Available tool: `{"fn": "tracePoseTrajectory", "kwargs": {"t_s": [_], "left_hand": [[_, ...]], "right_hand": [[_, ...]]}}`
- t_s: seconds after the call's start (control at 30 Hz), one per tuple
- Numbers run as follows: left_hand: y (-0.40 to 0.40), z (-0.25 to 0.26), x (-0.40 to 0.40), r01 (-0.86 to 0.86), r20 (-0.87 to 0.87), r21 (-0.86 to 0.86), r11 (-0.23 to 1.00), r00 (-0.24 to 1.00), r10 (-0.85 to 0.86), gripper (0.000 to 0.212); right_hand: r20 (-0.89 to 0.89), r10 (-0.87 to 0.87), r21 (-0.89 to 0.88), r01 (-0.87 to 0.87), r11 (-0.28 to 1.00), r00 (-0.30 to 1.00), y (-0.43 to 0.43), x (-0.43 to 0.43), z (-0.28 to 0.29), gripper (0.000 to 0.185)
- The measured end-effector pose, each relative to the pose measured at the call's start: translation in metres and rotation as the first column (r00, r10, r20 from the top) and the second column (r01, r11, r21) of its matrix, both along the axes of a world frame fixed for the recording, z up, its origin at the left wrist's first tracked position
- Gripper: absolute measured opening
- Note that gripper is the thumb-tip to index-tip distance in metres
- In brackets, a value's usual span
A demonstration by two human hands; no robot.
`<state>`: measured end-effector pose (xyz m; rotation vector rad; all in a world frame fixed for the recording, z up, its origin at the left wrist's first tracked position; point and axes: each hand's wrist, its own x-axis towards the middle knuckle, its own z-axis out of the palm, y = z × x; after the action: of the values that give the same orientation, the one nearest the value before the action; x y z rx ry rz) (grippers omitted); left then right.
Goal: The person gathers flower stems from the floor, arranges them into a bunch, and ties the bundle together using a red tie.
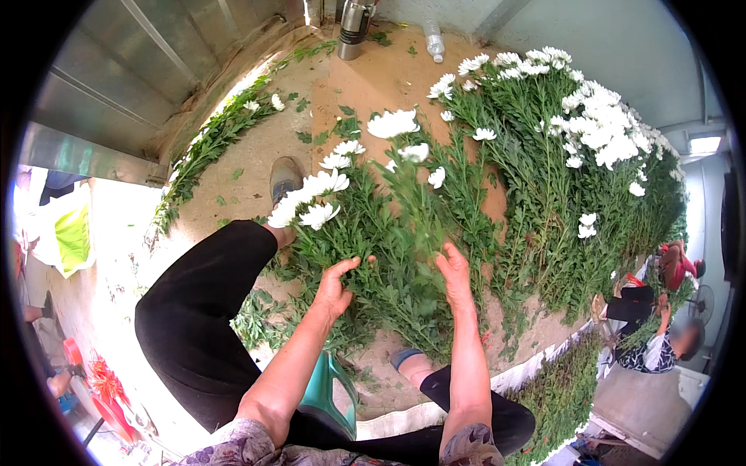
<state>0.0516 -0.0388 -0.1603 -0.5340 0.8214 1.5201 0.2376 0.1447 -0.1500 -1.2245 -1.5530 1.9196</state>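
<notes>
My left hand [335, 291] is closed around a bunch of white chrysanthemums [358, 227], its thumb lying over the leafy stems. The white heads [317, 186] of the bunch point away from me, beyond my left knee. On the other side, my right hand [454, 276] pinches a leafy chrysanthemum stem [417, 207] between thumb and fingers. That stem is blurred and crosses above other greenery, so where it ends is hard to see. More cut stems [408, 303] lie between my forearms, over the floor. Leaves hide some of my left fingers.
A large heap of white chrysanthemums [548, 175] spreads to the right. A steel thermos [352, 29] and a plastic bottle [434, 41] are at the far wall. A green plastic stool [335, 390] is beneath me. Another person [658, 338] sits at right, near a fan [701, 306].
</notes>
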Motion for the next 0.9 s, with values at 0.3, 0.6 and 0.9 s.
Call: {"fn": "tracePoseTrajectory", "kwargs": {"t_s": [0.3,0.6,0.9], "left_hand": [[0.001,0.000,-0.003,-0.038,-0.043,0.030,0.999,0.998,0.040,0.027],[0.000,-0.008,-0.004,-0.110,-0.036,0.059,0.992,0.993,0.113,0.029],[0.001,-0.011,-0.003,-0.100,-0.056,0.033,0.994,0.993,0.102,0.028]], "right_hand": [[0.223,-0.027,0.340,-0.052,0.939,0.974,-0.019,-0.008,0.013,0.030],[0.445,-0.251,0.657,-0.123,0.744,0.860,-0.015,-0.023,0.009,0.028],[0.331,-0.264,0.797,-0.119,0.592,0.906,-0.016,-0.026,0.026,0.026]]}}
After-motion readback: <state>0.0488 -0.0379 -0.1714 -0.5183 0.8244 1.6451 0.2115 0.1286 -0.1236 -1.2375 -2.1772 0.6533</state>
